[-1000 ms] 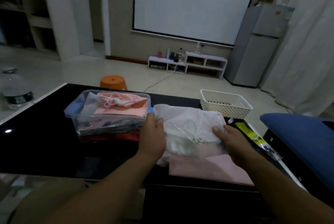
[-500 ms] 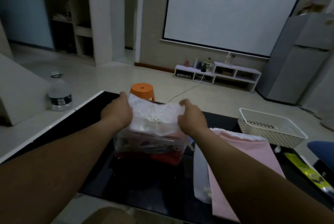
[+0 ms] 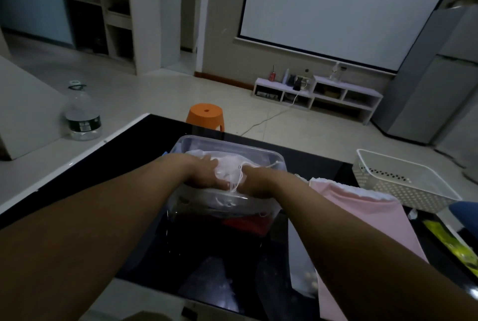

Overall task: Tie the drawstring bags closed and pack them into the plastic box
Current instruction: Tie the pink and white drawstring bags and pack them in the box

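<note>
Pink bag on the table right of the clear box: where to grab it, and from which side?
Likely best: pinch the pink bag at its white gathered hem, at the far end, coming down from above-right. It lies flat on the table, so mid-body offers no edge; the hem is puckered, and the right forearm covers the near left part.

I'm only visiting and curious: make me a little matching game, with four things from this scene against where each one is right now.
Things:
1. white bag
2. pink bag
3. orange stool
4. white basket

Places:
A. on the floor beyond the table
B. at the table's right end
C. in the clear box, gripped by the left hand and right hand
D. flat on the table, right of the box

Pairs: 1-C, 2-D, 3-A, 4-B.
</note>
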